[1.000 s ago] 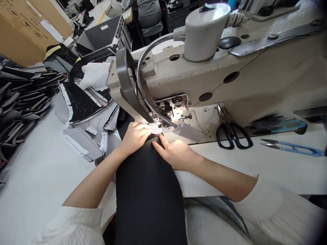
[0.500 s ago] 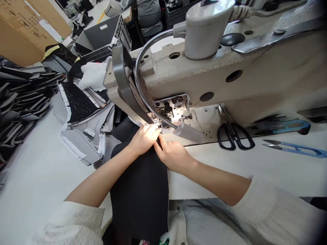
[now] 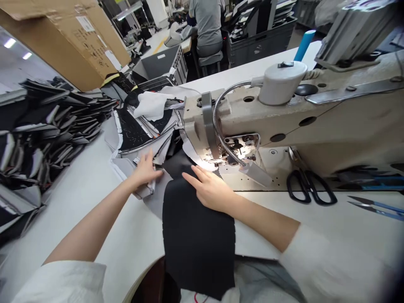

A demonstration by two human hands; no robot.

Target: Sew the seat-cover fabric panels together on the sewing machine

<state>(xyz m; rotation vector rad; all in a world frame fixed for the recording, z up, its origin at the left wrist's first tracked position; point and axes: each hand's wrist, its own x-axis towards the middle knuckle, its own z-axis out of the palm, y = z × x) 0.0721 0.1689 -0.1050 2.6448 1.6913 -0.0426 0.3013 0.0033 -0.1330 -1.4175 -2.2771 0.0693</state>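
A black fabric panel (image 3: 198,240) runs from below the needle area over the table's front edge toward my lap. My right hand (image 3: 213,189) rests on its upper part, fingers stretched out and holding nothing. To the left, my left hand (image 3: 145,170) is over a grey and white sewn piece (image 3: 132,147), thumb and fingers apart; whether it touches the piece I cannot tell. The sewing machine (image 3: 202,113) stands just beyond my right hand, its lamp lighting the presser-foot area, where the panel's far end lies.
Black-handled scissors (image 3: 311,185) and blue thread snips (image 3: 375,206) lie on the right. Stacked dark and grey pieces (image 3: 63,126) fill the left. Behind are a cardboard box (image 3: 72,42), a grey crate (image 3: 164,63) and a seated person (image 3: 206,25).
My left hand has left the needle area and moved left to the grey and white piece. My right hand has flattened onto the black panel. The camera view has tilted up.
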